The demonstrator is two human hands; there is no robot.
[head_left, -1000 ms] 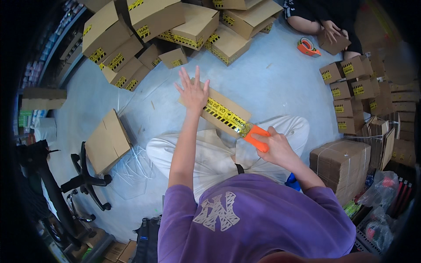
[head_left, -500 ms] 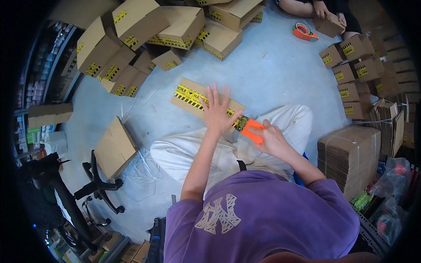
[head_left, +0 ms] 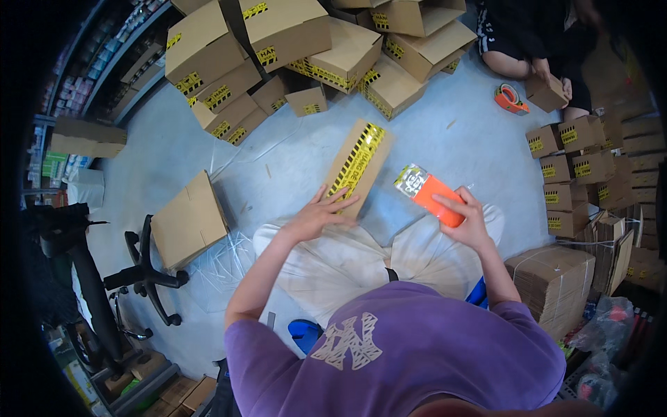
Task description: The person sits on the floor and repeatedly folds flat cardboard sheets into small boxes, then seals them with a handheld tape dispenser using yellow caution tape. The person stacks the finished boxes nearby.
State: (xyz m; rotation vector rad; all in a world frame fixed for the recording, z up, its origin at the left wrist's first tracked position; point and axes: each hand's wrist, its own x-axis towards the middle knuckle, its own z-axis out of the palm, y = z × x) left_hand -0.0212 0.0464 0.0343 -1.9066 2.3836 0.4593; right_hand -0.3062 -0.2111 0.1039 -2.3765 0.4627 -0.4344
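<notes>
A narrow brown cardboard box [head_left: 341, 162] is in front of my crossed legs, with a yellow-and-black warning tape strip along its face. My left hand [head_left: 316, 217] touches the near end of this box, its fingers spread over the tape; whether the thumb grips below is unclear. In my right hand [head_left: 464, 217] is an orange tape dispenser [head_left: 438, 200], held above my right knee and apart from the box. Patterned tape shows at the dispenser's far end.
Taped cartons [head_left: 292, 35] are piled ahead. At right, small boxes [head_left: 580, 167] are stacked behind a tied bundle of flat cardboard [head_left: 552, 281]. Another person's hands [head_left: 542, 69] hold a box near a second tape dispenser [head_left: 511, 99]. Folded cardboard [head_left: 187, 219] and a chair base [head_left: 146, 274] stand left.
The box has swung from lying crosswise to pointing away from me. My left hand has moved to its near end. The dispenser has come off the box, to the right.
</notes>
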